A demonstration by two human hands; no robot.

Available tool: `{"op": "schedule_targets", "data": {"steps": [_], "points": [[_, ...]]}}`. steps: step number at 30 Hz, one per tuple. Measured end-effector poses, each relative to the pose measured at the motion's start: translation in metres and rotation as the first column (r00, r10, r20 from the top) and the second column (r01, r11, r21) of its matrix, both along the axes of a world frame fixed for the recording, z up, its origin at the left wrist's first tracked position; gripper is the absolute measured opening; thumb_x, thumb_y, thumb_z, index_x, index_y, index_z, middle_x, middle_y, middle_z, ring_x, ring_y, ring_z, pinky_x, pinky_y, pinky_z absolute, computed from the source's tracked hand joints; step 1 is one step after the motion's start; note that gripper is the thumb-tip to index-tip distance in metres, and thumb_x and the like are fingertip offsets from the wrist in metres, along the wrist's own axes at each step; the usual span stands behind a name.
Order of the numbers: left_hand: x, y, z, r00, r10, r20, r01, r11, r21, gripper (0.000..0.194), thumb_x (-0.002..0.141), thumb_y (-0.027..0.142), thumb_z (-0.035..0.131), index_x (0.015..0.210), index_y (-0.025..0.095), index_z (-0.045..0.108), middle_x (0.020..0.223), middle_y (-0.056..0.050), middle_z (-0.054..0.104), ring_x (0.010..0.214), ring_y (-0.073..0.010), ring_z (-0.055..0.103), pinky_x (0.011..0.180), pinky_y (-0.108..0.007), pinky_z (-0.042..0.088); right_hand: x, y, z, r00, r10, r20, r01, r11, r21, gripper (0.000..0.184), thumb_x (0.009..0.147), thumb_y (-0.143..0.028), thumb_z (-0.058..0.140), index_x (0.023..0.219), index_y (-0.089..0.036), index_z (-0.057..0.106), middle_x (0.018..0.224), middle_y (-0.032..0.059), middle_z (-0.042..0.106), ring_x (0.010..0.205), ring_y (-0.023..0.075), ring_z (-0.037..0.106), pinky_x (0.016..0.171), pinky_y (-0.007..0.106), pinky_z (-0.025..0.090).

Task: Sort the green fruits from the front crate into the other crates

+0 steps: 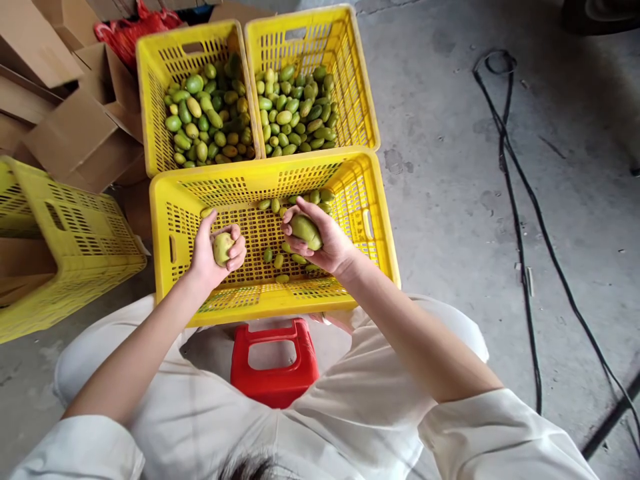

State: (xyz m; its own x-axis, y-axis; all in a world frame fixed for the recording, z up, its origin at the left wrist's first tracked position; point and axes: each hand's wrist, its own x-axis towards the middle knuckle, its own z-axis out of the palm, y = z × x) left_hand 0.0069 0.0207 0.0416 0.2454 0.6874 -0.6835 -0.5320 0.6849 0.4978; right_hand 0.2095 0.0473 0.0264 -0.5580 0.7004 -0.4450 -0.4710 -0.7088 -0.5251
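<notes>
My left hand [204, 256] is closed around a yellowish-green oval fruit [223, 249], which looks like a small mango. On the right, my right hand [331, 241] grips a larger, greener mango-like fruit [307, 231], its fingers curled beneath it. Both hands are raised over the near yellow crate [270, 309]. Several loose green fruits [279, 261] lie on the floor of that crate, mostly toward its right half. My right hand and forearm hide part of them.
Behind stand two more yellow crates, the left one [141, 100] and the right one [373, 120], both holding many fruits. A yellow crate [90, 233] rests on its side at left, near cardboard boxes [80, 140]. A red stool [275, 387] is under me; a black cable [520, 253] crosses the floor.
</notes>
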Motion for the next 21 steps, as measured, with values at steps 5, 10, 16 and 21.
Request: {"op": "schedule_targets", "data": {"steps": [5,10,16,21], "points": [[0.0010,0.0001,0.0009,0.998,0.061,0.029,-0.063,0.995,0.080,0.019,0.080,0.032,0.066,0.086,0.014,0.064,0.082,-0.007,0.068,0.070,-0.0158,0.067,0.063,-0.027,0.056,0.0031,0.0059,0.0055,0.986,-0.168,0.005,0.169,0.985,-0.040,0.014,0.084,-0.028,0.061,0.095,-0.020,0.062,0.081,0.0008,0.067,0.071,0.0152,0.063,0.057,0.026,0.055],[0.0002,-0.0037,0.0014,0.999,-0.039,-0.002,0.039,0.976,0.213,0.020,0.068,0.018,0.077,0.072,0.016,0.057,0.063,0.002,0.059,0.052,-0.0078,0.057,0.051,-0.018,0.047,0.0047,0.0073,0.0020,0.963,-0.266,0.039,0.268,0.959,-0.091,0.017,0.077,-0.013,0.068,0.090,-0.021,0.060,0.074,-0.0045,0.063,0.061,0.0080,0.058,0.057,0.018,0.051],[-0.0028,-0.0006,-0.0044,0.982,-0.133,-0.131,0.147,0.983,0.105,0.034,0.080,0.039,0.063,0.057,0.017,0.053,0.037,0.003,0.040,0.026,-0.0058,0.031,0.030,-0.019,0.020,-0.0001,-0.0004,-0.0003,0.998,-0.028,0.055,0.028,1.000,0.006,0.034,0.081,-0.044,0.073,0.068,-0.017,0.055,0.055,-0.0053,0.051,0.039,0.0047,0.039,0.033,0.017,0.026],[-0.0018,0.0030,-0.0046,0.997,-0.051,-0.063,0.052,0.998,0.019,0.054,0.087,0.063,0.048,0.060,0.017,0.055,0.042,-0.001,0.046,0.031,-0.0092,0.040,0.032,-0.021,0.028,-0.0019,0.0003,0.0017,0.997,-0.028,0.077,0.029,1.000,-0.009,0.039,0.089,-0.054,0.059,0.072,-0.018,0.060,0.058,-0.0015,0.056,0.043,0.0089,0.046,0.035,0.020,0.035]]}}
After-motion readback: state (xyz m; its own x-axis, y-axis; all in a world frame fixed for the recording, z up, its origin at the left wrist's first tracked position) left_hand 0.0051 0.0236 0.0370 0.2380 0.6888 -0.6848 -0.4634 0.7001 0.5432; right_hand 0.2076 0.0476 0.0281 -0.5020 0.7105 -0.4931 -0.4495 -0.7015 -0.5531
